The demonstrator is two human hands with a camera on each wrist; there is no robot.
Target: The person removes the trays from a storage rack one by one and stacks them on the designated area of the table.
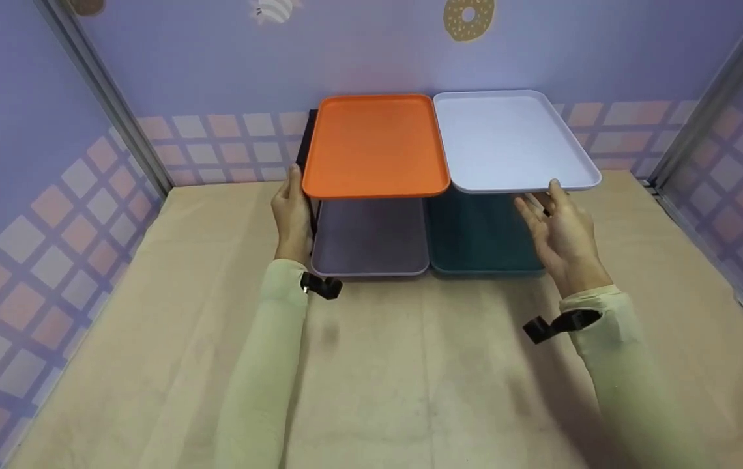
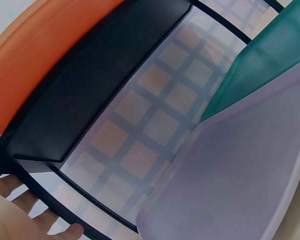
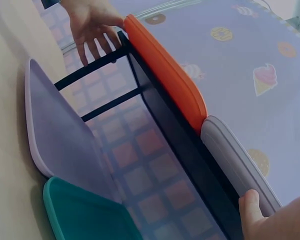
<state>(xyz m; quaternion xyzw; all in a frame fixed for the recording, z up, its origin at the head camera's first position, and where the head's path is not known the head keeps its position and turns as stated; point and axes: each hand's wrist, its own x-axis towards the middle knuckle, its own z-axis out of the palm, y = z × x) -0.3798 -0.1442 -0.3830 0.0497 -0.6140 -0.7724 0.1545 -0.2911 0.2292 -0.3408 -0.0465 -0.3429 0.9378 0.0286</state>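
Two trays (image 1: 378,146) atop black rack (image 2: 82,85), two below; hands (image 1: 290,218) at ends.

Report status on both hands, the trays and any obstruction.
Left hand against side of black rack. Right hand touching front rim of white tray. Orange tray beside it. No obstruction seen.

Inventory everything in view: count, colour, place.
Orange tray: one, orange, upper left
White tray: one, white, upper right
Purple tray: one, greyish purple, lower left
Green tray: one, dark green, lower right
Rack: one, black, under the upper trays
Tabletop: one, beige, foreground
Walls: three, purple with checks, back and sides
Wall pictures: several, mixed colours, back wall
Posts: two, grey, wall corners
Wrist straps: two, black, on the wrists
Sleeves: two, pale green, both arms
Left hand: one, at the rack's left
Right hand: one, thumb on the white tray's edge
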